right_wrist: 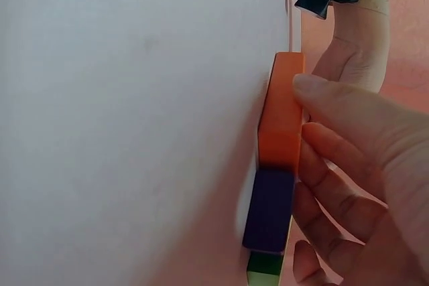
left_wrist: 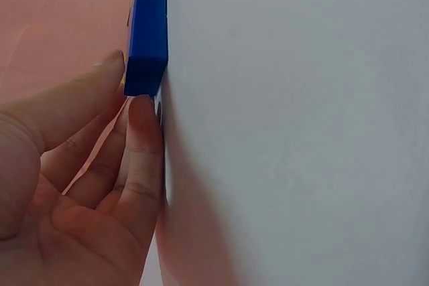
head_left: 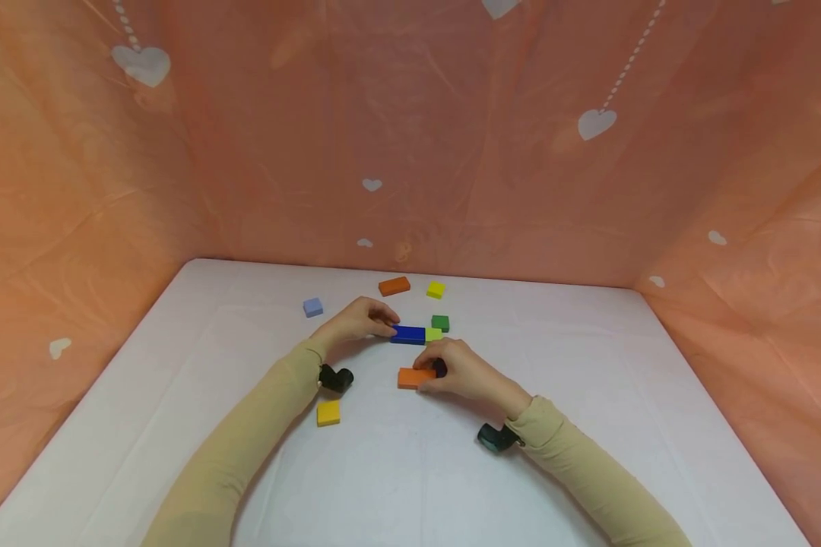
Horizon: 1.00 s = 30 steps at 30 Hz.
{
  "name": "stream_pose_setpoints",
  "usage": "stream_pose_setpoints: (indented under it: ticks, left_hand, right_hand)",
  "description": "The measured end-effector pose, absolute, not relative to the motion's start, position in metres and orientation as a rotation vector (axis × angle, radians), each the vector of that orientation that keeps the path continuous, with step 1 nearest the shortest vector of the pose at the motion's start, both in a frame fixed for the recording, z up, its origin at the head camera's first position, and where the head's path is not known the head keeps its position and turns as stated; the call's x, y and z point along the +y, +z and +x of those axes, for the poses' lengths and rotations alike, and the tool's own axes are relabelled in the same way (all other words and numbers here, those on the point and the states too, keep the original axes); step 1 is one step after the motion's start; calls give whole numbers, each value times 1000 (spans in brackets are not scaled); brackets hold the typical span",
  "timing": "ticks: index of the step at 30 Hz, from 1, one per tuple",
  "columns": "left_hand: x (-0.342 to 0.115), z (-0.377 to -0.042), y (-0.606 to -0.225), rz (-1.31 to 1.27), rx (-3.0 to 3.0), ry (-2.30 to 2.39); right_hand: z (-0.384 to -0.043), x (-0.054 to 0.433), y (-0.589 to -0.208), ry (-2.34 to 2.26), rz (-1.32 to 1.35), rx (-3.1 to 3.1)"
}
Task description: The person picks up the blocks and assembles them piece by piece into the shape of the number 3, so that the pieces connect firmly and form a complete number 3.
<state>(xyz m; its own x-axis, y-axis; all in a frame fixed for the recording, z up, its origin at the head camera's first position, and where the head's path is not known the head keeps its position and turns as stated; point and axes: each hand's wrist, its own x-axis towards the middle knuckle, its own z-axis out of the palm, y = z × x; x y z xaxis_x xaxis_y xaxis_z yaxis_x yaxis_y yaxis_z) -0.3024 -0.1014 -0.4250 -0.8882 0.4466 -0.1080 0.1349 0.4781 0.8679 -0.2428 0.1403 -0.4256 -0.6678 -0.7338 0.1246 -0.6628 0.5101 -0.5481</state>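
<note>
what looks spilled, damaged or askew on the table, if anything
Nothing appears spilled or damaged. At most, in the head view the rear orange block lies slightly askew on the white table, unlike the nearly straight blue block.

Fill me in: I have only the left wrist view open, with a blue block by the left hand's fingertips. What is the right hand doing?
Observer: The right hand holds an orange block between thumb and fingers.

Reviewer: Is anything at the end of that block?

Observer: Yes, the right wrist view shows a dark purple block just past its end; I can't tell whether they touch.

Reviewer: And near the left sleeve?

Observer: In the head view, a square yellow block lies just to the right of the left sleeve, apart from the other blocks.
</note>
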Motion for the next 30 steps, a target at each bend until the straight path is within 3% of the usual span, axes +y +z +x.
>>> stream_pose_setpoints:
  ticks: [30]
  left_hand:
    - [-136, -288, -412, 469, 2379, 1536]
  right_hand:
    - [-241, 140, -429, -1029, -1241, 2539]
